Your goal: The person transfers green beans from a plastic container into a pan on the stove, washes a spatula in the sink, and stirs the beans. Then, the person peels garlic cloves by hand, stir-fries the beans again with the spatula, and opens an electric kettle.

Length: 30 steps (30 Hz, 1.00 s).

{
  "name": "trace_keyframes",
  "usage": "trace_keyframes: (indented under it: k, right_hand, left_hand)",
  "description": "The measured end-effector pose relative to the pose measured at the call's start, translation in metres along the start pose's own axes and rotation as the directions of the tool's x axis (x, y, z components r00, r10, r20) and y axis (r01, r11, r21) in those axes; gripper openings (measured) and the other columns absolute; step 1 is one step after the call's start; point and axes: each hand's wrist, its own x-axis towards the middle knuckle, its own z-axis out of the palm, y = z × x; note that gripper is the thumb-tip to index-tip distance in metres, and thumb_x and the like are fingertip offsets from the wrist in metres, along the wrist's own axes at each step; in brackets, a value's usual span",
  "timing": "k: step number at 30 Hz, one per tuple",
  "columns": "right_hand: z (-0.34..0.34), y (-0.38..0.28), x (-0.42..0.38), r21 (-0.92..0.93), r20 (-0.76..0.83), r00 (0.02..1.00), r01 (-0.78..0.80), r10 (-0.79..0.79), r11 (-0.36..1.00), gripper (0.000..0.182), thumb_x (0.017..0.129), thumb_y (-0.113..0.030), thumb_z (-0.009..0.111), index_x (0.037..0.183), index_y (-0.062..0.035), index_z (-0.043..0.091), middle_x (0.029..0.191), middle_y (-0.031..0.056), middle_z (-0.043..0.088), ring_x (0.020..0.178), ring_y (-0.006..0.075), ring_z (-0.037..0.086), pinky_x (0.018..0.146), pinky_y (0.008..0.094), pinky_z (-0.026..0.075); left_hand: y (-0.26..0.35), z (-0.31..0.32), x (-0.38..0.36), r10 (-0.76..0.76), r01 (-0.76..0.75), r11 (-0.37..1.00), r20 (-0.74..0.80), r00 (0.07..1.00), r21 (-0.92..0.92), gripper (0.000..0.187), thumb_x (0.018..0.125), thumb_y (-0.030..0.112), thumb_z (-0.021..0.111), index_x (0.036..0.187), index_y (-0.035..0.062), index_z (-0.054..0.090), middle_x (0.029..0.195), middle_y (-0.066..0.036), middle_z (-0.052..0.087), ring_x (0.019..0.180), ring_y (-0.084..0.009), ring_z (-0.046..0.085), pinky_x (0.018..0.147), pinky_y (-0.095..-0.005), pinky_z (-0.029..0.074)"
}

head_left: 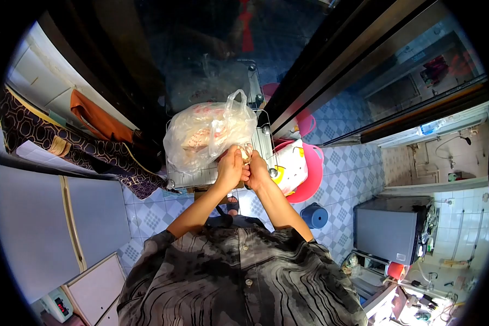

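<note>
The left hand and the right hand are close together in front of the body. The fingers of both are curled shut, with a small pale bit pinched between them. Most of it is hidden, so I cannot tell if it is part of the bag or which way it points.

Right by the hands, a big see-through bag sits on a wire rack. The bag is puffy and longer from side to side. One loop handle sticks up at its right end and points away from the person. Pale food-like lumps and red marks show through.

To the right of the rack is a pink tub with a white and yellow bag in it. A blue stool or pail is near it on the floor, which has blue and white tiles. A dark glass door is in front. On the left hang a brown cloth and a black patterned cloth. A grey box and a tiled washroom are on the right.
</note>
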Motion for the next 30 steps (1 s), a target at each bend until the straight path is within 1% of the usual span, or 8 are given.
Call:
trace_keyframes:
  k: [7, 9, 15, 17, 21, 25, 27, 30]
  right_hand:
    - [0.002, -0.005, -0.006, -0.055, -0.042, 0.998, 0.053, -0.056, 0.997, 0.038, 0.089, -0.041, 0.033, 0.065, -0.0139, 0.044, 0.047, -0.0022, 0.034, 0.032, 0.0092, 0.025, 0.03, 0.0237, 0.017]
    - [-0.01, -0.006, 0.002, 0.013, 0.034, 0.999, 0.004, -0.005, 1.0, 0.038, 0.089, -0.041, 0.034, 0.064, -0.014, 0.042, 0.047, -0.0021, 0.035, 0.032, 0.0093, 0.025, 0.03, 0.0238, 0.016]
    - [-0.02, -0.014, 0.016, -0.049, -0.061, 0.998, 0.027, -0.03, 0.998, 0.038, 0.089, -0.038, 0.033, 0.066, -0.0116, 0.047, 0.049, -0.0023, 0.034, 0.035, 0.0093, 0.025, 0.032, 0.024, 0.019]
    - [-0.036, -0.008, 0.045, -0.684, -0.125, 0.855, 0.294, -0.504, 0.668, 0.04, 0.088, -0.04, 0.036, 0.076, -0.0055, 0.053, 0.053, 0.0002, 0.043, 0.039, 0.0114, 0.035, 0.035, 0.0256, 0.029]
    - [-0.04, -0.005, 0.053, -0.969, -0.03, 0.678, 0.162, -0.734, 0.189, 0.041, 0.086, -0.038, 0.042, 0.092, 0.0017, 0.052, 0.072, 0.0187, 0.061, 0.076, 0.0346, 0.059, 0.068, 0.0391, 0.044]
    - [-0.033, 0.017, 0.027, -0.877, -0.011, 0.641, 0.362, -0.767, 0.315, 0.038, 0.084, -0.038, 0.049, 0.085, 0.0008, 0.051, 0.07, 0.0142, 0.062, 0.063, 0.0236, 0.061, 0.057, 0.0354, 0.045]
    - [-0.025, 0.037, -0.013, -0.872, 0.031, 0.771, 0.332, -0.637, 0.36, 0.033, 0.083, -0.036, 0.051, 0.088, -0.004, 0.054, 0.071, 0.0106, 0.062, 0.061, 0.0168, 0.06, 0.055, 0.0354, 0.045]
    - [-0.028, 0.064, -0.067, -0.901, 0.09, 0.62, 0.384, -0.78, 0.201, 0.027, 0.081, -0.031, 0.054, 0.088, -0.0043, 0.054, 0.071, 0.0176, 0.058, 0.067, 0.033, 0.058, 0.057, 0.0374, 0.045]
  left_hand:
    - [-0.029, 0.002, 0.017, 0.429, -0.378, 0.827, -0.031, 0.903, 0.416, 0.022, 0.092, 0.024, 0.04, 0.09, 0.0035, 0.047, 0.07, -0.012, 0.058, 0.062, -0.0175, 0.06, 0.049, -0.027, 0.046]
    - [-0.032, 0.005, 0.017, 0.152, -0.151, 0.982, 0.005, 0.988, -0.114, 0.022, 0.092, 0.026, 0.04, 0.09, 0.0053, 0.047, 0.063, -0.003, 0.052, 0.054, -0.0125, 0.052, 0.044, -0.0258, 0.04]
    - [-0.019, -0.007, 0.001, -0.166, 0.32, 0.747, 0.302, 0.939, -0.583, 0.023, 0.092, 0.03, 0.038, 0.091, 0.0084, 0.046, 0.061, 0.002, 0.036, 0.046, -0.0071, 0.034, 0.039, -0.0204, 0.026]
    - [-0.019, -0.017, -0.004, -0.159, 0.407, 0.688, 0.422, 0.893, -0.601, 0.024, 0.092, 0.03, 0.038, 0.093, 0.0076, 0.046, 0.067, -0.001, 0.042, 0.051, -0.0086, 0.04, 0.043, -0.0225, 0.032]
    - [-0.026, -0.03, -0.01, -0.141, 0.438, 0.679, 0.481, 0.865, -0.589, 0.022, 0.092, 0.026, 0.038, 0.098, 0.0057, 0.046, 0.078, -0.006, 0.052, 0.061, -0.0116, 0.047, 0.056, -0.0271, 0.042]
    - [-0.047, -0.038, -0.01, -0.204, 0.375, 0.749, 0.348, 0.915, -0.546, 0.016, 0.09, 0.02, 0.046, 0.1, 0.0079, 0.044, 0.095, -0.011, 0.056, 0.07, -0.0128, 0.051, 0.068, -0.0328, 0.047]
    - [-0.058, -0.04, -0.008, -0.226, 0.402, 0.733, 0.362, 0.905, -0.549, 0.011, 0.088, 0.016, 0.049, 0.095, 0.0078, 0.047, 0.093, -0.007, 0.055, 0.077, -0.0146, 0.052, 0.073, -0.0327, 0.046]
    - [-0.082, -0.029, -0.006, -0.307, 0.586, 0.665, 0.547, 0.779, -0.462, 0.01, 0.087, 0.015, 0.051, 0.091, 0.0057, 0.052, 0.091, -0.005, 0.054, 0.083, -0.0142, 0.052, 0.078, -0.029, 0.044]
